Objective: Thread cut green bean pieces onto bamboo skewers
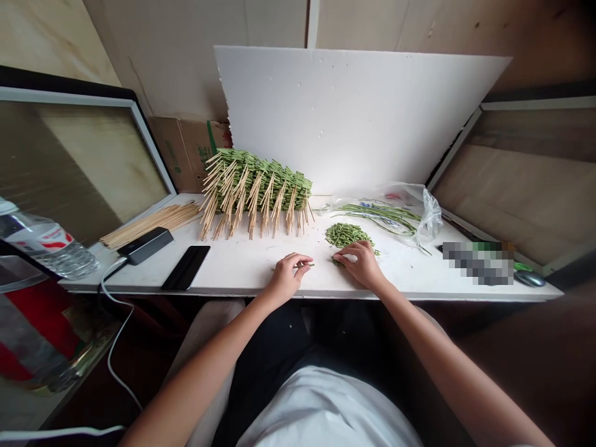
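Observation:
My left hand is closed in a pinch above the front of the white table. Between its fingertips is a thin stick that looks like a bamboo skewer, greenish at its right end. At the near edge of a pile of short-cut green bean pieces, my right hand has thumb and fingers pressed together. A few green bits show under its fingertips; what it grips is hidden. Behind my left hand rises a big stack of filled skewers, green pieces at the back, bare ends towards me.
Loose bamboo skewers, a black box with a white cable and a phone lie left. Right of the pile, a clear plastic bag holds long green beans. A white foam board stands behind; a water bottle stands far left.

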`<state>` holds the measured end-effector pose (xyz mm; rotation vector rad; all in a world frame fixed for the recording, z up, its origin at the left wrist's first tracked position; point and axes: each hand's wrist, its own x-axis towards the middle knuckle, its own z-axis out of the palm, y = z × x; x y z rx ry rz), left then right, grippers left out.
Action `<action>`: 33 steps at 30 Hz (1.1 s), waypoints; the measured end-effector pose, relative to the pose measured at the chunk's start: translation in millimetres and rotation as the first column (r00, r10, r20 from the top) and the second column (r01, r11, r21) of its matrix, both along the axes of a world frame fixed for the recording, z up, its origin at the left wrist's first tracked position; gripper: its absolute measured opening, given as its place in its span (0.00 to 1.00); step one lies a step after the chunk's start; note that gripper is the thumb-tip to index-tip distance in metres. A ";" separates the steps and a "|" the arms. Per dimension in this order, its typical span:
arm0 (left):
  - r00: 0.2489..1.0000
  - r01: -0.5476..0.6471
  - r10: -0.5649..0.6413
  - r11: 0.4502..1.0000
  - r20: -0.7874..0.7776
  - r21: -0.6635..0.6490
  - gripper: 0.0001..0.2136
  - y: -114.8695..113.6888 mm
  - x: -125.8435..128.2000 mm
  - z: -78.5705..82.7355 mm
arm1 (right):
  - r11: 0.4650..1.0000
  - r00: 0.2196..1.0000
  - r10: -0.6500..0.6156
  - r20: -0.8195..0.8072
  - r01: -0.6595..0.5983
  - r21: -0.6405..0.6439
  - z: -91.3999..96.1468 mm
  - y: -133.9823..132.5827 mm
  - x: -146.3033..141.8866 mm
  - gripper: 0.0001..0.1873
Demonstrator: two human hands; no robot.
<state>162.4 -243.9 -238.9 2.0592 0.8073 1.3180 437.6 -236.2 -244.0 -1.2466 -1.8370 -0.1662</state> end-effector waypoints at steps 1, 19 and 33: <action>1.000 -0.004 0.004 1.000 0.009 -0.021 0.08 0.4 0.3 -0.9 | 1.000 1.000 0.002 0.004 -0.002 0.010 3.0 -1.3 -1.4 0.17; 1.000 -0.009 0.011 0.996 0.024 -0.088 0.10 -2.3 -1.7 3.4 | 0.920 0.894 0.250 -0.373 -0.340 -0.197 29.0 -44.8 -71.3 0.12; 0.991 -0.011 0.020 0.998 -0.130 0.068 0.06 -0.7 -3.5 0.3 | 0.907 0.905 0.350 -0.240 -0.392 -0.156 33.3 -47.3 -66.9 0.08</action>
